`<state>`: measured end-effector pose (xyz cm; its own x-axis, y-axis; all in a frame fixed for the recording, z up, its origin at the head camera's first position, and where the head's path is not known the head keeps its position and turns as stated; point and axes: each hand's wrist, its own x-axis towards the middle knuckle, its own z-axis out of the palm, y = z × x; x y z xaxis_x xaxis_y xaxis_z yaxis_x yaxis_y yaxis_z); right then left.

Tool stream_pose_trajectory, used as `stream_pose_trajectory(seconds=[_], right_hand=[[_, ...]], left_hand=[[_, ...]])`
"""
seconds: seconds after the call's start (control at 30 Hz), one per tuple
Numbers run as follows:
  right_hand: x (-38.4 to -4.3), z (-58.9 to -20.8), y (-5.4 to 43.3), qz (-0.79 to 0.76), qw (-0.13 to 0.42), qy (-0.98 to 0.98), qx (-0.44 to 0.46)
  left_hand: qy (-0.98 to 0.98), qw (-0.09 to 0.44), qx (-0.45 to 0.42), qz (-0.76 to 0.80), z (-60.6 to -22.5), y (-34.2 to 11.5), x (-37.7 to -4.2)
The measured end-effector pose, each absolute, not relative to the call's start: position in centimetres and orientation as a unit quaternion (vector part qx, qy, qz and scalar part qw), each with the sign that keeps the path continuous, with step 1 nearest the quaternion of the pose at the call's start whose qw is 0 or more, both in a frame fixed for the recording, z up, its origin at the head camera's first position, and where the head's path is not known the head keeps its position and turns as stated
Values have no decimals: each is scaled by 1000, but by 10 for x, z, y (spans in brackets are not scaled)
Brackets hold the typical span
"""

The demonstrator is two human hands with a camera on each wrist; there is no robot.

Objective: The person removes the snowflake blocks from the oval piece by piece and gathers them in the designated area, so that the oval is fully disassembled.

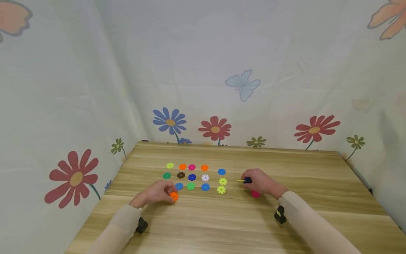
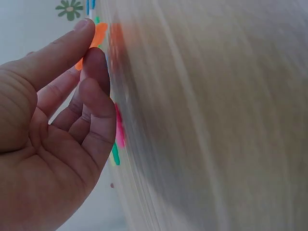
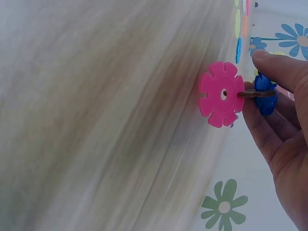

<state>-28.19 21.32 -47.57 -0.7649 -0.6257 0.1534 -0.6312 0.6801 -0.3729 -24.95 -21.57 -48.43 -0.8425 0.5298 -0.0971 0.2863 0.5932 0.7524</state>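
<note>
Between thumb and fingertips my left hand (image 1: 157, 191) pinches an orange notched plastic disc (image 1: 174, 196), low over the table at the near left of the laid-out discs. In the left wrist view the orange disc (image 2: 100, 34) is tilted and partly covered by the fingers. My right hand (image 1: 260, 182), off to the right, holds several notched discs joined together. A pink disc (image 3: 221, 94) sticks out toward the table, slotted to a brown disc (image 3: 249, 93) seen edge-on, which meets a blue disc (image 3: 265, 96) at the fingers. A yellow disc (image 1: 241, 180) juts out leftward.
Loose notched discs lie flat in rough rows between the hands, among them a white disc (image 1: 205, 177), a brown disc (image 1: 180, 175) and a green disc (image 1: 191, 186). They rest on a wooden table (image 1: 203, 222). A flower-printed curtain (image 1: 269, 106) rises behind the far edge.
</note>
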Motion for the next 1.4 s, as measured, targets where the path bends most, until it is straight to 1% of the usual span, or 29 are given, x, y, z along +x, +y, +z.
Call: stream_pose_trajectory(seconds=[0.17,0.43,0.6,0.87,1.0,1.17,1.4], right_hand=[[-283,-472,212,200,6,-917,345],[-284,-470,212,205,2,-919,337],[-283,-470,212,208,0,-919,335],[-283,-471,212,205,8,-918,338],[-284,-471,211,209,10,-916,342],[-285,-472,210,212,14,-915,342],[-284,-472,208,205,2,-917,342]], left_hand=[[885,158,242,366,-484,-221,-250],[891,139,265,342,-486,-232,-254],[893,141,251,345,-488,-236,-255],[909,117,236,323,-489,-238,-257],[911,118,230,320,-488,-238,-257],[913,118,214,325,-484,-234,-257],[917,92,225,316,-477,-210,-260]])
